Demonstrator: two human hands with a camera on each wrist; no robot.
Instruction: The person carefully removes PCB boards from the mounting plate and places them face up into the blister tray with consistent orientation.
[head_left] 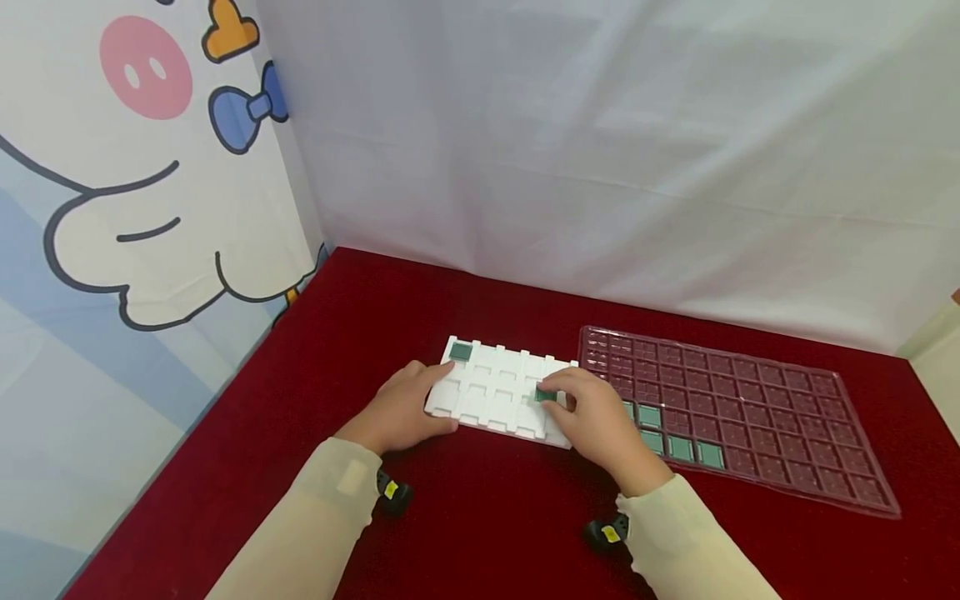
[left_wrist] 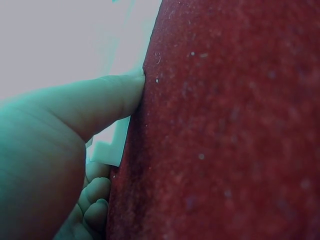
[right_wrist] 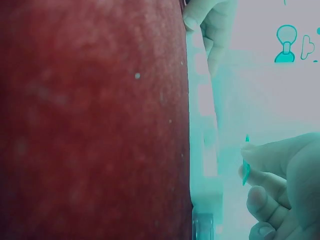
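A white tray (head_left: 487, 385) with rows of shallow square pockets lies on the red cloth. One dark green square chip (head_left: 461, 352) sits in its far left pocket. My left hand (head_left: 401, 408) grips the tray's left end, thumb (left_wrist: 107, 100) along the near edge and fingers around the end. Between thumb and fingertips my right hand (head_left: 596, 417) pinches another thin green square chip (right_wrist: 246, 162). In the right wrist view that chip stands on edge, apart from the tray surface; the head view has it over the tray's right part.
To the right lies a clear plastic tray (head_left: 795, 425) with many square compartments, its left edge close to the white tray. Several green chips (head_left: 680, 449) sit in its near left compartments, partly behind my right hand. A white curtain (head_left: 600, 167) hangs behind the table.
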